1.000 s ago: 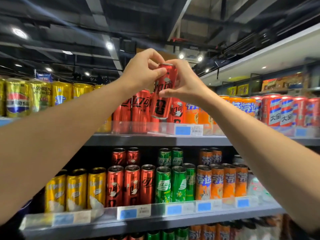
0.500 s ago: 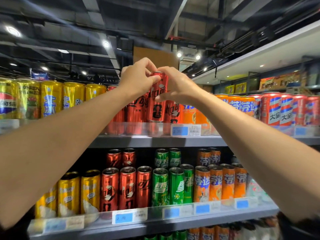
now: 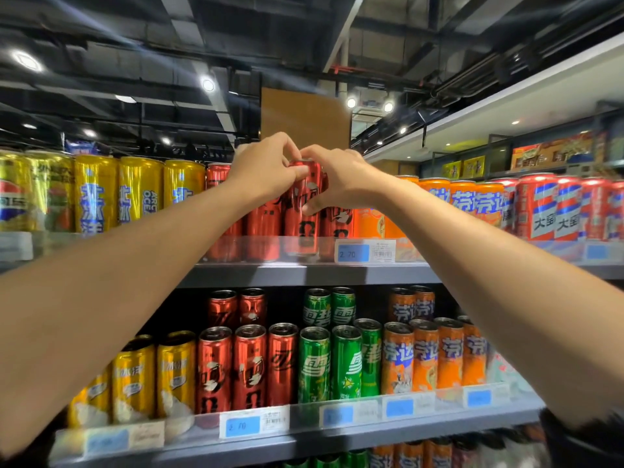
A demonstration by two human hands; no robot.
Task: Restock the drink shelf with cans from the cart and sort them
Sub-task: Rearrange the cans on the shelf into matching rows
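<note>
A slim red cola can (image 3: 302,228) stands upright at the front of the upper shelf (image 3: 304,273), in the red row behind the clear rail. My left hand (image 3: 266,170) grips its top from the left. From the right, my right hand (image 3: 332,179) holds the same can, thumb on its front. Other red cans (image 3: 263,228) flank it on both sides. The can's rim is hidden by my fingers. No cart is in view.
Yellow cans (image 3: 96,194) fill the upper shelf's left, orange cans (image 3: 466,206) and red-blue-white cans (image 3: 543,207) its right. The lower shelf (image 3: 304,440) holds yellow, red, green (image 3: 314,366) and orange rows. A blue price tag (image 3: 353,253) sits on the rail.
Both hands have lowered the red can from above the row down onto the upper shelf. The view has shifted slightly closer and to the left.
</note>
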